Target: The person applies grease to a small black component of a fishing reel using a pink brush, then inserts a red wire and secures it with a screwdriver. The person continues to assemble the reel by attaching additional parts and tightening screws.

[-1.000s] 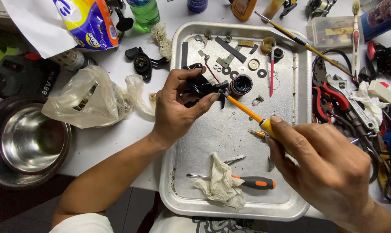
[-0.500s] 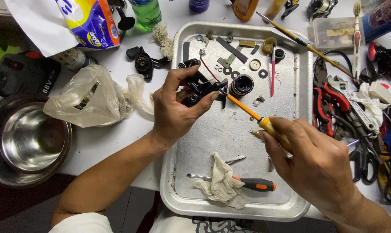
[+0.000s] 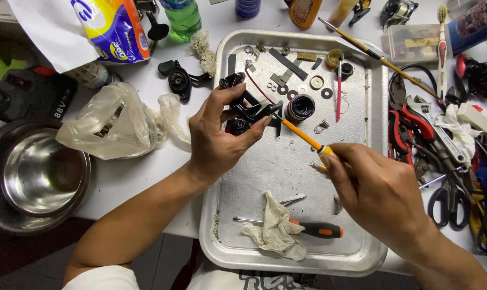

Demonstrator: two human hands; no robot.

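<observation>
Over tray: left hand grips black part; right hand holds yellow screwdriver, tip against part.

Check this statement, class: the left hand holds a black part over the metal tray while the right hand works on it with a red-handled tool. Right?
Not quite. The head view shows the tool in the right hand is yellow-handled, not red. The left hand does hold the black part over the metal tray.

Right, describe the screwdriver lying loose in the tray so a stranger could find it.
Start at the big dented metal tray. Near its front edge, beside a crumpled white rag, lies a black-and-orange-handled screwdriver. Unlike the yellow one, no hand holds it.
</observation>
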